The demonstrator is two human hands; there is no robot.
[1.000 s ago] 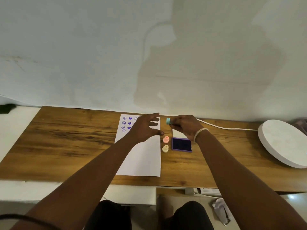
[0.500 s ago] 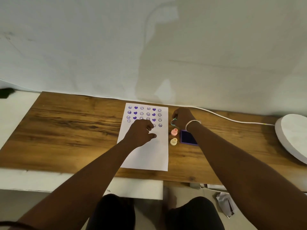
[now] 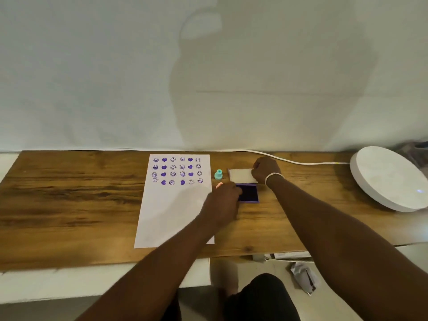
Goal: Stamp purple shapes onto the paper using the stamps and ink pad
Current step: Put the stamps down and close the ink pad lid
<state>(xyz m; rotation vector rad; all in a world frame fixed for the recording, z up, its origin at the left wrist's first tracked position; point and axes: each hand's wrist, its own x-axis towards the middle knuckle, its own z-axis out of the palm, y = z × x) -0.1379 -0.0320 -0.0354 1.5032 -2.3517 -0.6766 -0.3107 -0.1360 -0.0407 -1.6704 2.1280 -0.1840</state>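
A white paper (image 3: 171, 212) lies on the wooden table (image 3: 69, 200), with rows of purple smileys and hearts across its top. A teal stamp (image 3: 218, 174) stands alone just right of the paper. The purple ink pad (image 3: 251, 194) lies open, its white lid (image 3: 239, 175) folded back behind it. My right hand (image 3: 264, 170) grips the lid's right end. My left hand (image 3: 223, 200) rests at the pad's left edge with its fingers on it. It hides most of a pink stamp (image 3: 218, 185). The yellow stamp is out of sight under it.
A round white disc (image 3: 389, 177) lies at the table's right end, and a white cable (image 3: 301, 162) runs to it along the back wall. Crumpled paper (image 3: 303, 276) lies on the floor below the front edge.
My right hand has set the teal stamp down beside the paper and moved onto the ink pad's lid. My left hand has left the paper and gone right to the pad.
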